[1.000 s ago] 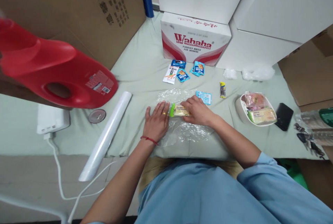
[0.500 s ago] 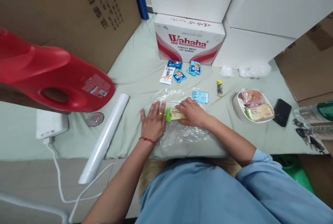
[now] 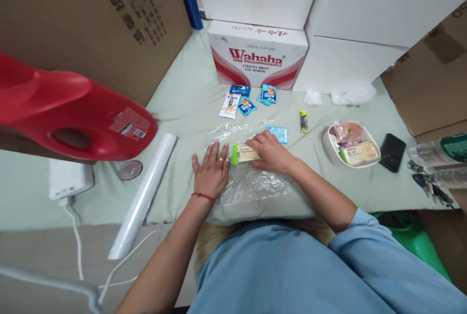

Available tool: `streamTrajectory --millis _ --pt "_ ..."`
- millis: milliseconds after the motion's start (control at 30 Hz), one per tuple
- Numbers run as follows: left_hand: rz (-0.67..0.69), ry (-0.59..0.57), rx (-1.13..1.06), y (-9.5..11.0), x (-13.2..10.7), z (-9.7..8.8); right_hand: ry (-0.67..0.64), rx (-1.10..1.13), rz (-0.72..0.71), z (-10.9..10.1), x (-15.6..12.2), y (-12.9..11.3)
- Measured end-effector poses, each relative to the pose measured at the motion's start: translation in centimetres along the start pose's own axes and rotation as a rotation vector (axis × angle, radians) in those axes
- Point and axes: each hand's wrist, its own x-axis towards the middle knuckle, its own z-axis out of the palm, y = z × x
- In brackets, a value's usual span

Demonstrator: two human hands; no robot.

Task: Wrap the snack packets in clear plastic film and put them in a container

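My left hand (image 3: 210,172) lies flat, fingers stretched out, on the left part of a clear plastic sheet or bag (image 3: 251,188) spread on the cloth. Under the curled fingers of my right hand (image 3: 274,154) is a pale yellow snack packet (image 3: 244,152) with a green end. Its right part is hidden by that hand; the green end points to my left hand. Just beyond my right hand lies a light blue sachet (image 3: 278,134), partly on the plastic.
Several small snack packets (image 3: 229,104) lie before the Wahaha box (image 3: 255,56). Right of the plastic are a small yellow-and-black packet (image 3: 303,121), a white bowl (image 3: 332,151) of snacks and a black phone (image 3: 393,152). At left are a film roll (image 3: 146,192) and red jug (image 3: 109,124).
The whole view has shifted slightly. My left hand stays flat on the plastic, and my right hand stays on the yellow packet with hardly any movement.
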Motion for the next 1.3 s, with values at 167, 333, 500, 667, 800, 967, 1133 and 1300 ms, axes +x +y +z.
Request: streamTrajectory --millis 167,333,500,667,800,967,1133,1300 --pt "-0.017 0.020 -0.027 -0.2 0.1 -0.1 -0.089 -0.022 0.009 1.9 1.6 -1.0" --pt "-0.001 0.135 -0.121 -1.7 -0.6 -0.7 0.025 0.119 -0.026 1.4 -1.0 0.5" --pt "0.275 0.080 -0.243 -4.9 -2.8 -2.5 0.130 0.297 -0.140 0.2 -8.8 1.7" --pt "0.398 -0.074 -0.270 -8.0 -5.2 -3.2 0.095 0.308 -0.089 3.1 -14.2 0.9" --pt "0.393 -0.121 -0.269 -9.0 -5.6 -3.1 0.185 0.348 -0.011 4.7 -13.7 0.3" --pt "0.254 -0.050 -0.367 -8.2 -3.9 -3.3 0.261 0.555 0.062 2.0 -10.9 1.3" --pt "-0.008 0.049 -0.452 -6.5 -0.5 -3.2 0.265 0.725 0.345 0.2 -6.7 4.3" --pt "-0.193 0.089 -0.355 -5.3 2.3 -2.6 0.254 0.577 0.466 0.7 -2.8 6.6"
